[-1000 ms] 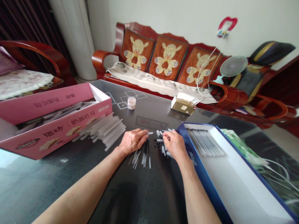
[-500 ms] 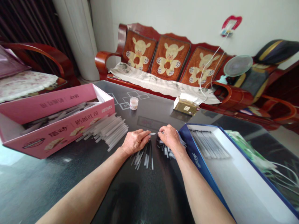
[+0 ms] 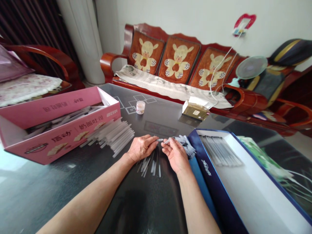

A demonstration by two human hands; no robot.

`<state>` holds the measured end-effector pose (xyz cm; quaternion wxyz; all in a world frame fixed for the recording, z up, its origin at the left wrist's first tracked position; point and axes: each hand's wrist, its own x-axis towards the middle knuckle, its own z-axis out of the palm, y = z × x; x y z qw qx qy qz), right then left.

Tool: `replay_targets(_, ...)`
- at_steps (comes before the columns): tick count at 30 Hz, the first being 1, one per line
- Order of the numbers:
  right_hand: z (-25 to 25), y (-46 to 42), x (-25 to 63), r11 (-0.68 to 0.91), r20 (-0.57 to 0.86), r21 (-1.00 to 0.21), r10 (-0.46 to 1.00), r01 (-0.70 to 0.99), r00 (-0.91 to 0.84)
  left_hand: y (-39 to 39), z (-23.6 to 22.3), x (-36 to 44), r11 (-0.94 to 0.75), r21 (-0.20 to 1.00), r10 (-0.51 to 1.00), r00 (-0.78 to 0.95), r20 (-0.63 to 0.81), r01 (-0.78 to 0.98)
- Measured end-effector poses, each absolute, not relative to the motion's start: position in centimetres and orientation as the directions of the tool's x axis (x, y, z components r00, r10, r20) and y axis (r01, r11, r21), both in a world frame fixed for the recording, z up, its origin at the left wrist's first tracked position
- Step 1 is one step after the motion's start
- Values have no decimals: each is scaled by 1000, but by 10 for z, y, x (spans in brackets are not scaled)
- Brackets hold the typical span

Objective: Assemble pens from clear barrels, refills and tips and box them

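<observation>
My left hand (image 3: 143, 148) is closed on a thin stick, whose pale tip (image 3: 160, 140) pokes out toward the right. Opposite it, my right hand (image 3: 175, 155), turned partly palm up, pinches a small translucent cap (image 3: 167, 141) close to that tip. Whether the two pieces touch is too small to tell. Beneath and in front of my left hand lie several thin dark sticks with pale ends (image 3: 153, 166). A heap of small translucent caps (image 3: 187, 146) lies beyond my right hand, against the blue box (image 3: 206, 169).
Left stands a pink box (image 3: 73, 130) holding many thin pieces, with a stack of translucent tubes (image 3: 117, 136) beside it. Inside the blue box is a row of finished-looking sticks (image 3: 219, 151). A small jar (image 3: 140, 107) and a tissue box (image 3: 195, 110) stand farther back on the dark table.
My right hand has come away from the cap heap and turned palm up, now with a cap in its fingertips near the stick's tip. My left hand has hardly moved.
</observation>
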<state>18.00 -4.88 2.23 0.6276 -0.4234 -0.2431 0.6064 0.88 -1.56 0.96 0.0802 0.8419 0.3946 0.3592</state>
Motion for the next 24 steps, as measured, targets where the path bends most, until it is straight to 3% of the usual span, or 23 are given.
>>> replay_targets(7, 28, -45, 180, -165, -359, -674, 925, -720, 124, -16, 9, 10, -676, 407, 719, 430, 546, 614)
replay_targets(13, 31, -45, 181, -187, -385, -616, 919, -766, 85, -16, 10, 9, -678, 410, 718, 433, 545, 610)
replay_targets(20, 30, -47, 175, -64, -272, -768, 934, -637, 233, -17, 11, 10, -706, 404, 694, 456, 557, 581)
replay_targets(24, 24, -48, 173, -37, -206, -818, 951, -574, 231, -17, 11, 10, -705, 401, 695, 455, 557, 585)
